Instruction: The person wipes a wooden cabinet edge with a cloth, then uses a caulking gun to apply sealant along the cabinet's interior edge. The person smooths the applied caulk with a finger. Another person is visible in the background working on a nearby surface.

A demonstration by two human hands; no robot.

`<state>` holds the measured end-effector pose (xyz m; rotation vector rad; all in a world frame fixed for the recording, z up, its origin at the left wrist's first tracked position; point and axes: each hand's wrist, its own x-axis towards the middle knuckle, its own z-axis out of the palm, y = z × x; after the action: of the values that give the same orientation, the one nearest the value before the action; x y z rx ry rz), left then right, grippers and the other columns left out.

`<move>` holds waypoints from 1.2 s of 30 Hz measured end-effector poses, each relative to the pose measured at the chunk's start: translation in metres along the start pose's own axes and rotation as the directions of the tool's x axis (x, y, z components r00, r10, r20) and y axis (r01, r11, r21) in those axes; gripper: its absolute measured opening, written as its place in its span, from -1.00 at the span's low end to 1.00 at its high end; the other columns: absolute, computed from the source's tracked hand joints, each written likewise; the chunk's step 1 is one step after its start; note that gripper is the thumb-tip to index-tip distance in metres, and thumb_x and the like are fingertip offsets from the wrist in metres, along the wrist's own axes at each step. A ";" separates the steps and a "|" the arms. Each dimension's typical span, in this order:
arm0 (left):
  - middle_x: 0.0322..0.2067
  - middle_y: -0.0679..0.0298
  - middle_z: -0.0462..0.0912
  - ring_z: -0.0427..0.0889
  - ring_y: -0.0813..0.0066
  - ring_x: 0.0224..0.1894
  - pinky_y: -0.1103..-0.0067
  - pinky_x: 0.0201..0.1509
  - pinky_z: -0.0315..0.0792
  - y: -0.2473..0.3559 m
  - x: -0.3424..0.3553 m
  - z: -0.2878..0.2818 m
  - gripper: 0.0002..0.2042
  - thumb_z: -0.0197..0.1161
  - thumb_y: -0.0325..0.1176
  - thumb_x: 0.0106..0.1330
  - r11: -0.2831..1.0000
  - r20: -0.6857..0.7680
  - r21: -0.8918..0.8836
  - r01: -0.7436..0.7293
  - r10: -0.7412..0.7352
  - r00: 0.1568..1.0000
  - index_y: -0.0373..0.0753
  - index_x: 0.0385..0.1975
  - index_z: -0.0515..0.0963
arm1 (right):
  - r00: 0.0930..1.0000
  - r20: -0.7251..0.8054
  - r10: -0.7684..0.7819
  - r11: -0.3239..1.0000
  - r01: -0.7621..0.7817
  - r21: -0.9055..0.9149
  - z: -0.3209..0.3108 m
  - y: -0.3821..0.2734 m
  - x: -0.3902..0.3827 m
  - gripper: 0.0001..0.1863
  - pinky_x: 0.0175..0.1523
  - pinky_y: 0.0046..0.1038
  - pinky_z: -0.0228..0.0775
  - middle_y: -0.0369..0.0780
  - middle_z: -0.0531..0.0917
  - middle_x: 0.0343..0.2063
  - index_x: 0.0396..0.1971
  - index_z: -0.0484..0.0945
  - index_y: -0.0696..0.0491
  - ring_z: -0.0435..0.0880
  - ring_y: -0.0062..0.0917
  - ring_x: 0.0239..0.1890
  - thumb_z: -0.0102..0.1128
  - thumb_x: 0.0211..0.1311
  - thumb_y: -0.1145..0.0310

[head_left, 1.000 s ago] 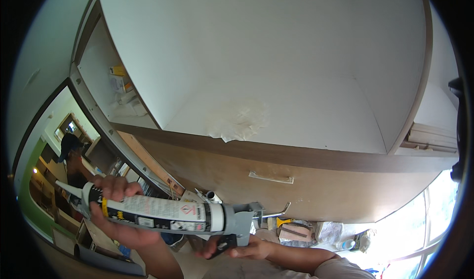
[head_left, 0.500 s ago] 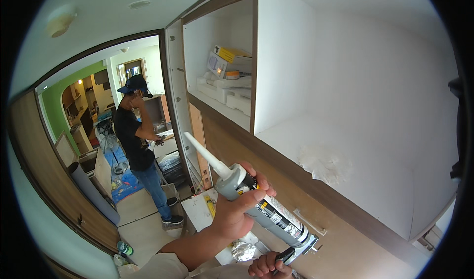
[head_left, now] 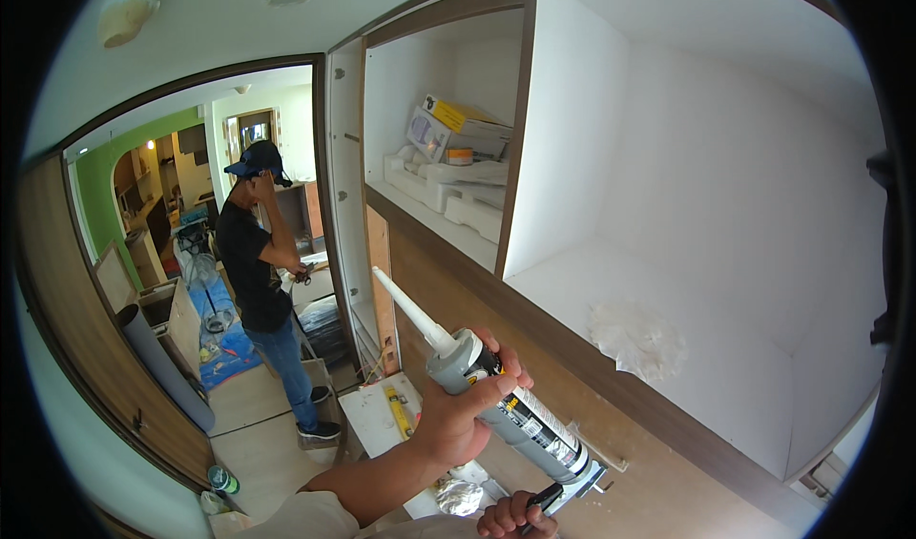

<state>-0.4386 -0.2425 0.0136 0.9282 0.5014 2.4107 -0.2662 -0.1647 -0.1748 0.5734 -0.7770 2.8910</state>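
Note:
A grey caulking gun (head_left: 544, 448) with a white, long-nozzled cartridge (head_left: 520, 415) points up toward the doorway. My left hand (head_left: 453, 410) is wrapped round its front end, just behind the nozzle (head_left: 410, 305). At the bottom, my right hand (head_left: 515, 516) is closed on its black trigger handle, partly cut off by the frame's edge. Above and to the right, a pale, crumpled, sheet-like patch (head_left: 634, 339) lies on the white floor of an open cabinet (head_left: 563, 157), at its front edge.
A co-worker (head_left: 262, 272) in dark cap and jeans stands in the doorway (head_left: 315, 110). A niche (head_left: 444, 52) holds boxes (head_left: 458, 119) and foam packing. A white board (head_left: 363, 405) bears a yellow level (head_left: 399, 410). A grey roll (head_left: 162, 367) leans by the wooden door (head_left: 67, 253).
The view has swung left from the cabinet to the doorway and co-worker. The gun has turned from lying crosswise to angling up and away, still in both hands.

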 end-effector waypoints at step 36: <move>-0.27 0.27 0.69 0.70 0.52 -0.20 0.48 -0.08 0.58 0.009 -0.017 -0.093 -0.58 0.54 -0.45 0.17 0.525 -0.139 0.843 0.116 0.004 0.990 -0.24 -0.01 0.50 | 0.885 0.272 -0.377 -0.244 0.188 -0.951 0.147 -0.092 0.207 -0.65 -0.35 -0.55 0.43 -0.26 0.63 -0.25 -0.07 0.79 0.05 0.56 -0.68 -0.45 0.53 0.12 0.65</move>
<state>-0.4953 -0.2735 -0.0554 1.0806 1.8596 2.0912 -0.3922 -0.1599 0.0641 0.1998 -2.0787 0.9799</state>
